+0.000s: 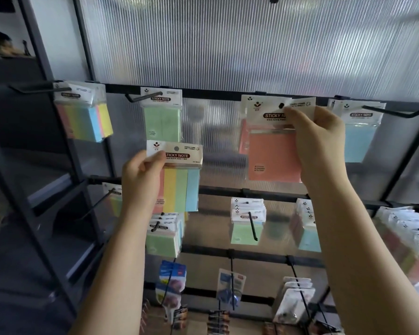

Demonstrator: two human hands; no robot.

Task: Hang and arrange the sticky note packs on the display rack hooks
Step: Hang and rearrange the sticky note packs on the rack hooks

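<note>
Both forearms reach up into my view from below. My left hand (143, 176) is raised in front of the rack, thumb on top and fingers curled behind, pinching the white header card of a striped pack (177, 180). That pack hangs free of any hook, upright, with pink, yellow, green and blue strips below a "STICKY NOTE" label and a round hole in the card.

Higher and to the right, my right hand (317, 141) grips the header of an orange pack (272, 155), fingertips pressed on the card beside its hanging hole. The dark hook tip (281, 105) shows right at that hole, so the pack sits at the hook; I can't tell how far it is threaded on. Another pinkish pack sits just behind it.

Farther back on the top rail (203, 93), a green pack (162, 122) hangs on its hook, a multicoloured pack (85, 119) at far left, a blue pack (359, 141) at right. Lower rows carry more packs.
</note>
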